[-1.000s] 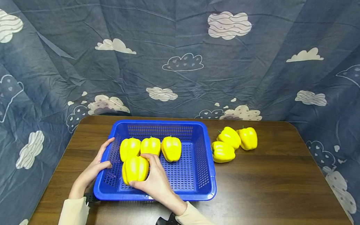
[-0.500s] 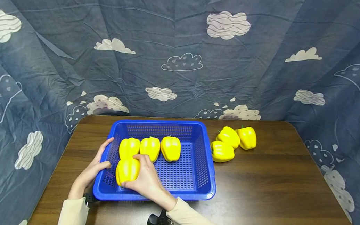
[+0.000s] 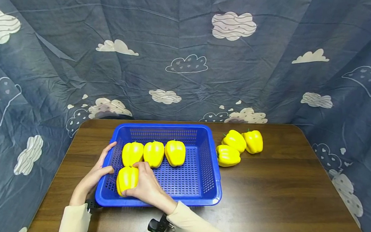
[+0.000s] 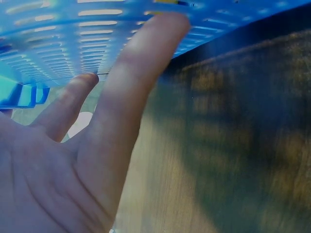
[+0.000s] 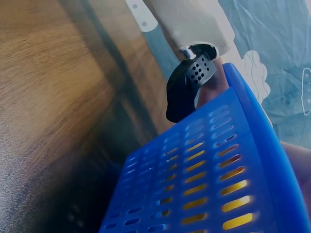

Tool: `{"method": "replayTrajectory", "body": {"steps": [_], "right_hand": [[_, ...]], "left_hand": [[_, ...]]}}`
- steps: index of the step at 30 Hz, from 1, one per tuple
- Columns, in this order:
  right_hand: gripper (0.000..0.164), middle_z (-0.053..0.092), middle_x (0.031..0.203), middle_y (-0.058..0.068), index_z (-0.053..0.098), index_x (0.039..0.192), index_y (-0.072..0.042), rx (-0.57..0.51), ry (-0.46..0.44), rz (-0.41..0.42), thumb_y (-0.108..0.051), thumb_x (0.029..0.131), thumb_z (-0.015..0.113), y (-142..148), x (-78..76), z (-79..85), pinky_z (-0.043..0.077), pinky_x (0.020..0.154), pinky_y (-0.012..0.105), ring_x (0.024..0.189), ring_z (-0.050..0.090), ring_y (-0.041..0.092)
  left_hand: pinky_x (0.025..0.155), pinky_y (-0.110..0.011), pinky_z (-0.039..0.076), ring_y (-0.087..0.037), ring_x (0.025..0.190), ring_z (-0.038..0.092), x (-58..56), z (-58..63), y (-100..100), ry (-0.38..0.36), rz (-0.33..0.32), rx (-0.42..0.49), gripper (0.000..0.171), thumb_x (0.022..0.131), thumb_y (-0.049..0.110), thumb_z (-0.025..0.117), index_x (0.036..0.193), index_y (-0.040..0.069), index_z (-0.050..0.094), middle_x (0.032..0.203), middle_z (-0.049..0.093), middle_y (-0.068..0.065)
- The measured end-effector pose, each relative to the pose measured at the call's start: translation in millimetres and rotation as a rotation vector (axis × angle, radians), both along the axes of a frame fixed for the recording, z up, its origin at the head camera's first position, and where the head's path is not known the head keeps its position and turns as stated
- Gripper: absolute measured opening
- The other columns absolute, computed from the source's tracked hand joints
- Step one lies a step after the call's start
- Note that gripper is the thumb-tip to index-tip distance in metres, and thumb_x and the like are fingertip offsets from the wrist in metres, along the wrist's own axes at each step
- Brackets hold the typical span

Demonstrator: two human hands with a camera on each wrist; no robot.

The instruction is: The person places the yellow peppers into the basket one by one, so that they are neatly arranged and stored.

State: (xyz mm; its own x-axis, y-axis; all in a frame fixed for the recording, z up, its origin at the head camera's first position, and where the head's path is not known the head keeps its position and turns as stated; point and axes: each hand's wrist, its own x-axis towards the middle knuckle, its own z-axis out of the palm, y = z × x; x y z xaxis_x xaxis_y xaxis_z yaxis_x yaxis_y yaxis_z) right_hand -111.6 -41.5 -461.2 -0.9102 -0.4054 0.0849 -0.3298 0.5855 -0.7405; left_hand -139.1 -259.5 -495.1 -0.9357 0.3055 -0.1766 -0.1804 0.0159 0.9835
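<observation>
In the head view, a blue slotted plastic basket stands on the wooden table. My left hand holds its left side, thumb over the rim. The left wrist view shows fingers of that hand against the slotted outer wall. At the basket's front left, my right hand grips a yellow bell pepper, thumb at the near side and fingers at the far side. Behind it, a row of three yellow bell peppers lies in the basket. Yellow shows through the slots of the basket wall in the right wrist view.
Right of the basket, three more yellow bell peppers lie close together: a front one, a middle one and a rear one. A blue curtain with cloud prints hangs behind the table.
My right hand has carried the gripped pepper left and lower, toward the basket's front left corner. My left hand has stayed on the basket's left side.
</observation>
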Motion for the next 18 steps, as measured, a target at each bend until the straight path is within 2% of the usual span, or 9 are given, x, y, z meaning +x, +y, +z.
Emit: {"method": "replayTrajectory", "body": {"steps": [10,18], "right_hand": [[0.066,0.047,0.111,0.011,0.049,0.120,0.003,0.072,-0.043,0.064,-0.015,0.066,0.084,-3.9,-0.6,-1.9,0.043,0.090,0.029,0.100,0.053,0.023],[0.062,0.046,0.114,0.012,0.050,0.122,0.003,0.070,-0.060,0.065,-0.013,0.070,0.080,-0.3,0.8,-0.3,0.041,0.093,0.028,0.104,0.052,0.023]], "left_hand": [[0.083,-0.051,0.045,-0.050,0.125,0.025,0.5,0.8,-1.1,0.003,0.005,-0.021,0.086,0.080,0.001,0.042,0.151,0.037,0.009,0.153,0.000,-0.014],[0.083,-0.054,0.045,-0.050,0.126,0.023,1.0,2.1,0.2,-0.007,0.001,-0.017,0.086,0.080,0.002,0.043,0.151,0.037,0.008,0.154,-0.002,-0.013]]}}
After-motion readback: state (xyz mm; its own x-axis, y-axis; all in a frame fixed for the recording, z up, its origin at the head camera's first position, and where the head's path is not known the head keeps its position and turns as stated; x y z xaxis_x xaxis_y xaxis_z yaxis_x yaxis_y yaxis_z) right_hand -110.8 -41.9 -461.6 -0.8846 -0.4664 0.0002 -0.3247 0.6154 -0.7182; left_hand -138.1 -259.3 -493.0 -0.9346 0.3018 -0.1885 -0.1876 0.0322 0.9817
